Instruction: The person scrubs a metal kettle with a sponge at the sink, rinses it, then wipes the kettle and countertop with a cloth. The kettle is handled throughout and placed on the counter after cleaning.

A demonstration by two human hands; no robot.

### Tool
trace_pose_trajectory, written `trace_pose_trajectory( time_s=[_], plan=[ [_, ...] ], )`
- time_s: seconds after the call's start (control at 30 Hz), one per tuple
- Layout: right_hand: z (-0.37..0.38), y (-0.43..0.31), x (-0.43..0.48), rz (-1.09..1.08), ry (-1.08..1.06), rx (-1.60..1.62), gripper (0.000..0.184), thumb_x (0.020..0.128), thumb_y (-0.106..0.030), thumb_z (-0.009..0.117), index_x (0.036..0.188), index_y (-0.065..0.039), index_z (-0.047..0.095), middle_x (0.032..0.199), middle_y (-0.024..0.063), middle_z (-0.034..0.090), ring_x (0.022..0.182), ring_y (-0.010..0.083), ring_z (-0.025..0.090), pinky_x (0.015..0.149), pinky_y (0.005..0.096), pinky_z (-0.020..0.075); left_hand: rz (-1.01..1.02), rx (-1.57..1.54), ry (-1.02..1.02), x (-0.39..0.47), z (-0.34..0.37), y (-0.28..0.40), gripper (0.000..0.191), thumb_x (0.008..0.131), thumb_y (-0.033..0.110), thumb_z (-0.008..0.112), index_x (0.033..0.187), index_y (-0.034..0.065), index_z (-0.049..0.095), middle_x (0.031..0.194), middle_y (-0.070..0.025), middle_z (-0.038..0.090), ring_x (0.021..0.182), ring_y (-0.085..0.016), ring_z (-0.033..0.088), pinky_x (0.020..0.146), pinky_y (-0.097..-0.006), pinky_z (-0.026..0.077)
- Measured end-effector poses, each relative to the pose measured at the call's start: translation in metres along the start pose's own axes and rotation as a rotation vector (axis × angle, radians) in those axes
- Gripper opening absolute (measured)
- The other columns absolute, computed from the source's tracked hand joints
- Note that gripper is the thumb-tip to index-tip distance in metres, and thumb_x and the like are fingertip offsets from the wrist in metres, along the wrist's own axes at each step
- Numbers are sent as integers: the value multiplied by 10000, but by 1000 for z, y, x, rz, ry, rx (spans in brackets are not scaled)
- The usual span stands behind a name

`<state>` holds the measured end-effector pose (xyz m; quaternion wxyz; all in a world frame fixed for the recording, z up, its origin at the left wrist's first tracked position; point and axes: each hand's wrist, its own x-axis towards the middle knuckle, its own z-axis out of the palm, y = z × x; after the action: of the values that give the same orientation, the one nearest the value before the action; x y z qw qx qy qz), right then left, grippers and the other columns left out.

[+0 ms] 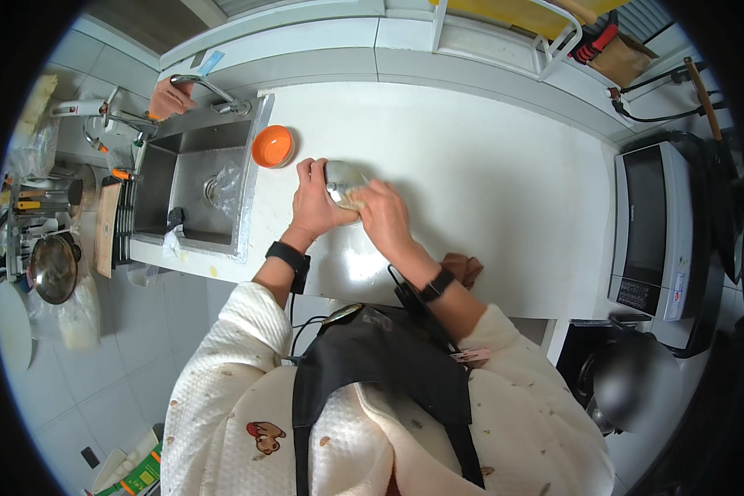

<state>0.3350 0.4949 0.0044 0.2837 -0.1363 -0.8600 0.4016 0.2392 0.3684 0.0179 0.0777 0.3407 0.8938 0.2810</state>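
Observation:
Over the white countertop, my left hand grips the left side of a shiny metal bowl, which is tilted. My right hand is at the bowl's right edge, its fingers bent and slightly blurred; something pale shows beneath them, and I cannot tell what it is. An orange bowl stands up and left of my left hand, beside the sink edge. A brown cloth lies at the counter's front edge, just beyond my right wrist.
At the left is a stainless steel sink with a clear plastic bag in it and a faucet above. A microwave oven stands at the right. A wooden cutting board is left of the sink.

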Motion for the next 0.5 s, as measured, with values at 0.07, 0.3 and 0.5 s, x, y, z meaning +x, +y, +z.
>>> trace_pose_trajectory(
  time_s=[0.07,0.3,0.5],
  plan=[
    [0,2,-2,-3,71,16,137,809,4,651,910,-19,741,869,159,638,837,382,626,753,464,522,-45,3,-47,-3,0,2,1043,504,345,898,1372,10,427,1334,-189,400,1163,-400,577,940,-467,548],
    [-11,0,-6,249,-79,89,89,800,25,689,869,-17,727,830,163,632,751,391,639,686,466,521,-19,12,-1,-2,0,4,1080,476,340,904,1382,9,419,1332,-191,403,1150,-401,578,942,-467,552],
    [-16,7,9,98,82,-14,56,821,31,686,847,3,727,886,197,692,743,389,665,699,438,544,31,8,-107,-5,0,5,1072,470,357,922,1373,43,436,1364,-207,400,1128,-427,606,923,-488,563]
  ],
)
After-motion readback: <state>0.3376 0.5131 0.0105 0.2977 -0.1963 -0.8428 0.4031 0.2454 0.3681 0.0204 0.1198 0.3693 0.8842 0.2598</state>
